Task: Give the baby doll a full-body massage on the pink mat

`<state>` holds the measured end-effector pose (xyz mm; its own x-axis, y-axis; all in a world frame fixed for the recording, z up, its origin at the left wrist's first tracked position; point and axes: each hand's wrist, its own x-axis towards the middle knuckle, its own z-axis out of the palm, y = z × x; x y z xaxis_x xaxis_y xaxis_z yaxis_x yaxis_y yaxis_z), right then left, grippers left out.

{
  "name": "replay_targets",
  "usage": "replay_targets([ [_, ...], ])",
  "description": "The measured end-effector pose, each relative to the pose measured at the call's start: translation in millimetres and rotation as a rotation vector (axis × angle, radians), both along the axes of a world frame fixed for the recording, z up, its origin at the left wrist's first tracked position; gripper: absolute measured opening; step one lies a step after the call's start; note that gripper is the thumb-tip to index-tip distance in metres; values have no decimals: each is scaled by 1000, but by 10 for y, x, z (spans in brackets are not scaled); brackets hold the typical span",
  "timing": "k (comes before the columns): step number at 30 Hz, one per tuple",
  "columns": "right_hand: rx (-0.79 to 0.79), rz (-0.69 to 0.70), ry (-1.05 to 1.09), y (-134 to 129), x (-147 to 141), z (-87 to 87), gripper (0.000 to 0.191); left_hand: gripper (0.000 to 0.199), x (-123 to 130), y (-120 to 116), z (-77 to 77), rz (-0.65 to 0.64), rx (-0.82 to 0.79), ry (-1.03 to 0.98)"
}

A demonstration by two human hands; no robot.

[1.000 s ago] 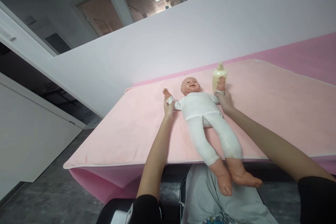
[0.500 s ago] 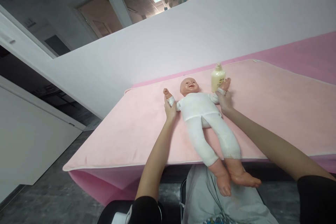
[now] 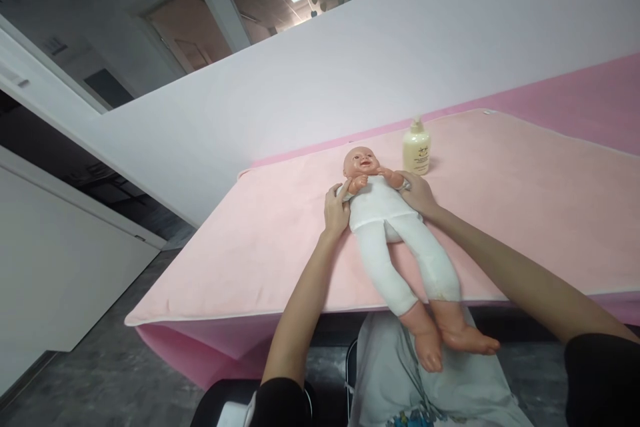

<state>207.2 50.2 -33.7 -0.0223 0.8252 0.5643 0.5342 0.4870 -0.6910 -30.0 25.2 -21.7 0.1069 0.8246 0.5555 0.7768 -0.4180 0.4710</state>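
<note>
A baby doll [image 3: 383, 203] with a white cloth body lies on its back on the pink blanket, its feet hanging past the near edge over my lap. My left hand [image 3: 337, 209] is closed round the doll's arm on the left side of the view. Round the other arm, near the wrist, my right hand [image 3: 418, 193] is closed too. Both doll arms are bent inward, with the little hands over the upper chest. Just behind my right hand stands a pale yellow pump bottle [image 3: 417, 148], upright and untouched.
The pink blanket [image 3: 235, 253] covers the table up to a low white partition [image 3: 320, 73] at the back. My legs [image 3: 390, 360] are below the front edge. A black chair [image 3: 220, 400] stands at lower left, and a white panel [image 3: 60, 260] is at far left.
The doll's arms have gone from spread outward to folded in over its chest, my hands moving inward with them. The bottle now shows uncovered.
</note>
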Motion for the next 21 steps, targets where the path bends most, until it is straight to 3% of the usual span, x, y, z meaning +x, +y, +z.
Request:
replay_targets([
  [21, 20, 61, 45, -22, 19, 35, 34, 61, -34, 50, -40, -35, 34, 1],
])
